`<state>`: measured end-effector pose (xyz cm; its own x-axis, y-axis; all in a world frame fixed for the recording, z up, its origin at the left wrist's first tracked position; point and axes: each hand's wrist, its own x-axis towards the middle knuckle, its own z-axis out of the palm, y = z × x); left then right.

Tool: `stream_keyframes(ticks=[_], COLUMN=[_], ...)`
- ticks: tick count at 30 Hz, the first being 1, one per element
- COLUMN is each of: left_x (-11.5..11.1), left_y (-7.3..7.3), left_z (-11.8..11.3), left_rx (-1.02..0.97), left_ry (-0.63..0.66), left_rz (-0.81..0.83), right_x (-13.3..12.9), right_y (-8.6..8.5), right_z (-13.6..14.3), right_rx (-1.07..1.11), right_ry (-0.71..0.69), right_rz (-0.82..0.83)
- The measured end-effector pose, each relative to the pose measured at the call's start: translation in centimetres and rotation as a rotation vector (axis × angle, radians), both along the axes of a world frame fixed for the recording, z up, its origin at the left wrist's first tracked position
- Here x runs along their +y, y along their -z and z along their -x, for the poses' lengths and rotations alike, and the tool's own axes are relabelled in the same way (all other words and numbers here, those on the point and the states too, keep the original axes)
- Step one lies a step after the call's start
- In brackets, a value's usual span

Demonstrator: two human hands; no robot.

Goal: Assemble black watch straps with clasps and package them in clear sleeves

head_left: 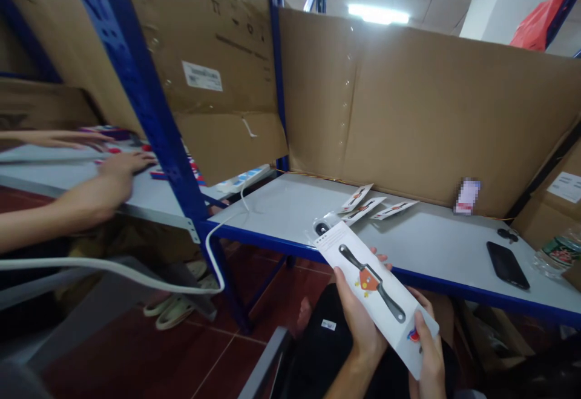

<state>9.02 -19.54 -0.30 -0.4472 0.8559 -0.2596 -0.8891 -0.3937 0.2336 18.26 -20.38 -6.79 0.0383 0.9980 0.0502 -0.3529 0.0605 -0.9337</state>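
Note:
A long white packaging card (329, 249), printed with a black two-handled tool and an orange shape, is tilted above my lap. My left hand (361, 320) grips its left side, the thumb along the edge and fingertips showing past the far side. At the lower right end, my right hand (429, 347) pinches the card, thumb on its face. Just past the card's upper end is a piece of clear plastic with a dark round part (322, 228); whether it joins the card I cannot tell. Several similar printed cards (356, 198) rest on the grey-white tabletop (281, 208) behind it.
On the right of the table are a black phone (507, 264), a small dark object (507, 235) and a clear bottle (560, 253). Cardboard (431, 114) walls the back. A white cable (136, 272) crosses left. Beyond a blue post (140, 84), another person's hands (120, 172) work.

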Motion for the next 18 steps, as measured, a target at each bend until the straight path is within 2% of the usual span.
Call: stream_keyframes(ticks=[4,8,14,18], left_x=[0.4,1.2,0.5,0.2], left_y=[2.1,4.0,4.2,4.0], left_z=[-2.3,-3.5,-3.4,-2.5], left_rx=[-0.020,0.014,0.002,0.034], left_ry=[0.140,0.237,0.215,0.172], left_rz=[-0.123,-0.236,-0.218,-0.104], right_x=[0.5,1.0,0.4,0.0], right_y=[1.7,2.9,3.1,3.1], right_z=[0.3,-0.3,0.1,0.6], right_rx=[-0.019,-0.014,0.032,0.025], right_ry=[0.090,0.093,0.004,-0.008], right_rz=[-0.015,0.005,0.026,0.154])
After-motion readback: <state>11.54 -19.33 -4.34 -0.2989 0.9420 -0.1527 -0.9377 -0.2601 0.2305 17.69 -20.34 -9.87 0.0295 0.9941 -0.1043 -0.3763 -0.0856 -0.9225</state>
